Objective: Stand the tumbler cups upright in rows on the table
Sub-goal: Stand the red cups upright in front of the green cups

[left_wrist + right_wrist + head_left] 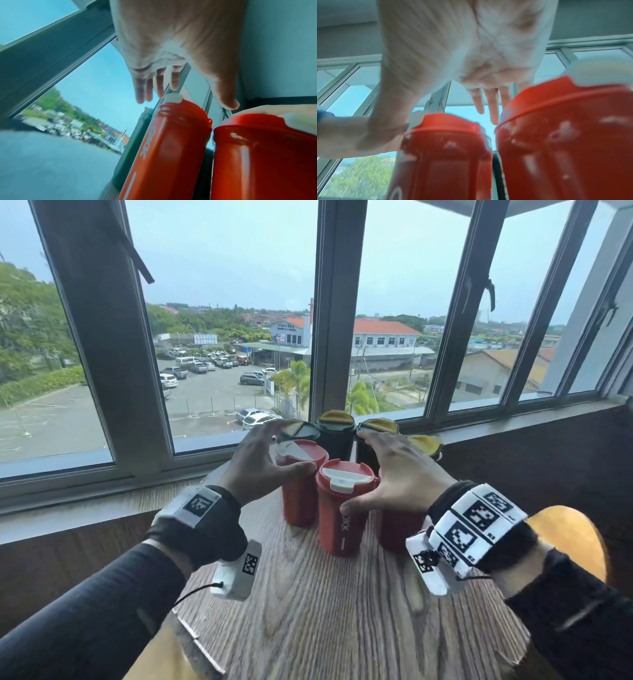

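Three red tumblers with white-tabbed lids stand upright in a front row: the left one (297, 491), the middle one (340, 515) and the right one (394, 530), which my right hand partly hides. Behind them stand several dark green tumblers with yellow lids (335, 429). My left hand (263, 457) hovers with spread, straight fingers over the left red tumbler (171, 142) and holds nothing. My right hand (394, 470) is spread above the right red tumbler (565, 135). Its thumb rests against the side of the middle tumbler (445, 155).
The cups sit at the far side of a round wooden table (325, 611), close to the window sill (513, 422) and the window frame (337, 337). A yellow chair seat (575, 539) shows at the right of the table.
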Motion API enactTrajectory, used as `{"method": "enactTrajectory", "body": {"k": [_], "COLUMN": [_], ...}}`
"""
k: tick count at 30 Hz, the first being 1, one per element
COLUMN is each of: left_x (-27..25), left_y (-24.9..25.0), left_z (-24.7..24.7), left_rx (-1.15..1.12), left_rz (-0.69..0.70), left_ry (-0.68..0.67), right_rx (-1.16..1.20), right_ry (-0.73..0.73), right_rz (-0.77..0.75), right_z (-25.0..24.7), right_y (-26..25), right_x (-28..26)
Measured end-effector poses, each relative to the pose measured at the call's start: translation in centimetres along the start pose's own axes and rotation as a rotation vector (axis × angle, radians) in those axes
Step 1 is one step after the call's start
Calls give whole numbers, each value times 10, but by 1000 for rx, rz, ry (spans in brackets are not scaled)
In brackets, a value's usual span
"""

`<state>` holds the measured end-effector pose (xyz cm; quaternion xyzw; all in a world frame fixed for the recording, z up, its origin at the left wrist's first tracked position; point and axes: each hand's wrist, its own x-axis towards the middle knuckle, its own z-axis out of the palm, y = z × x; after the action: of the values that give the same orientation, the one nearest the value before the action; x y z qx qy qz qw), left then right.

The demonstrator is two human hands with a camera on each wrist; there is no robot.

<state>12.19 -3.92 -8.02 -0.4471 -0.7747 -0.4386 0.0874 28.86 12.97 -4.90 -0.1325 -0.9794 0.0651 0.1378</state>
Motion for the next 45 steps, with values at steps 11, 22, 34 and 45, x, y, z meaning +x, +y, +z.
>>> {"method": "enactTrajectory", "body": {"k": [11,22,34,45], "left_x": [18,25,25,13], "left_y": [54,62,64,57], "left_z": [22,25,24,4], "left_rx": [415,416,400,278], "left_rz": [290,330,303,253], "left_ry": [-670,-673,-700,-569], "right_rx": [137,225,248,220], "right_ry": [98,144,158,228], "right_rz": [419,385,396,426], "right_z": [17,17,20,9], "right_y": [42,37,42,40], "right_x": [-34,-29,-29,-49]}}
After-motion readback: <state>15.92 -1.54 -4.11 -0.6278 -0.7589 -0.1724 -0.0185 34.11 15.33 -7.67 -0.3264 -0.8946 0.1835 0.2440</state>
